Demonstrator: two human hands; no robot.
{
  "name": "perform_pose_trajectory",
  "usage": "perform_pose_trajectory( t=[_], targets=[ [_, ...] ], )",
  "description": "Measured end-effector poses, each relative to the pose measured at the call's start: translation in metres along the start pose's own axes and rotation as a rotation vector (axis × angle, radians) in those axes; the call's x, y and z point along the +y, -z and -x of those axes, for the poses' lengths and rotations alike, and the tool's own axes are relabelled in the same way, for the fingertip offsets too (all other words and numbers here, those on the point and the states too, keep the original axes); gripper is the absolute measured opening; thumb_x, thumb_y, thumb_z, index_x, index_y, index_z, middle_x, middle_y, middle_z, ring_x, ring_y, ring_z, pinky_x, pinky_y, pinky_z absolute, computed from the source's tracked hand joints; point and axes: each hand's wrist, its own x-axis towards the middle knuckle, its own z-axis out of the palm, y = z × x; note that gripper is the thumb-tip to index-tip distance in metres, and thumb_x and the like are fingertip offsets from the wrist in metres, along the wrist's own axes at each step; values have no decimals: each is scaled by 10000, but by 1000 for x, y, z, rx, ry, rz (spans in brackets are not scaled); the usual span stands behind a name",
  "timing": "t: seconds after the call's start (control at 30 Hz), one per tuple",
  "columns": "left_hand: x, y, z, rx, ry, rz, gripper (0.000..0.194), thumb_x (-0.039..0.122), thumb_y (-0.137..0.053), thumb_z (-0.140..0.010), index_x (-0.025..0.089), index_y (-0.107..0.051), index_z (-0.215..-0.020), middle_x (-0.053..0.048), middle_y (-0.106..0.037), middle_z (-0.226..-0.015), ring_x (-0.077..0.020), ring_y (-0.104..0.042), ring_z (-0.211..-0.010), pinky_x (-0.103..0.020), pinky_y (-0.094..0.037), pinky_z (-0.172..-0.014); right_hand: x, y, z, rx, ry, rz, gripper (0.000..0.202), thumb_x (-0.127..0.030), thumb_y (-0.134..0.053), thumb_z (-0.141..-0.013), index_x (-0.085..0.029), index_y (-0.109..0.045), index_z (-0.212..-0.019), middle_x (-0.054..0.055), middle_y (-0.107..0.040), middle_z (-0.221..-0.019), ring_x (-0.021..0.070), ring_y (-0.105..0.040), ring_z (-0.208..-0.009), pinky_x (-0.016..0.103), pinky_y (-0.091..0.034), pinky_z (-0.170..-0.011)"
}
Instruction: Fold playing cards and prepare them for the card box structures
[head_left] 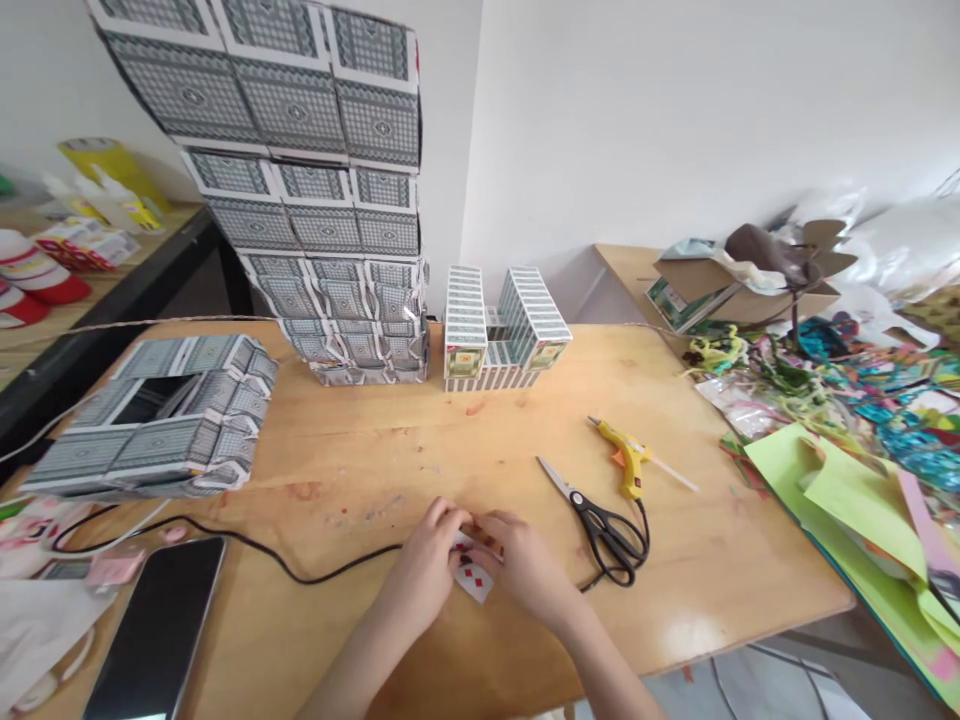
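Low in the middle of the head view, a playing card (473,584) with red diamonds is pinched between my two hands. My left hand (433,550) grips its left side with closed fingers, and my right hand (525,562) grips its right side the same way. The card's upper part is hidden by the fingers, so I cannot tell whether it is folded. Right of my hands lie black-handled scissors (606,530), blades pointing up and left. Beyond them a yellow glue gun (628,455) rests on its side with a glue stick protruding.
A tall structure of patterned playing cards (352,230) stands at the back left, beside stacked card boxes (506,330). A flat card structure (172,420) and a phone (161,630) lie left. A black cable (300,580) crosses the wooden table (720,540). Craft scraps (817,400) cover the right.
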Motion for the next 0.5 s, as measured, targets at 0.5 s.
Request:
perform_pose_trajectory(
  t=[0.5],
  targets=[
    [-17,1,19,20,29,153,190,363,-502,-834,215,-598,-904,-40,-606,-880,-179,-577,-797,-305,-489,-717,47,67,-10,476,-370,-166,346,-492,-501,-770,-171,-544,-650,-39,-456,-492,100,-395,-448,202,-278,-410]
  ],
)
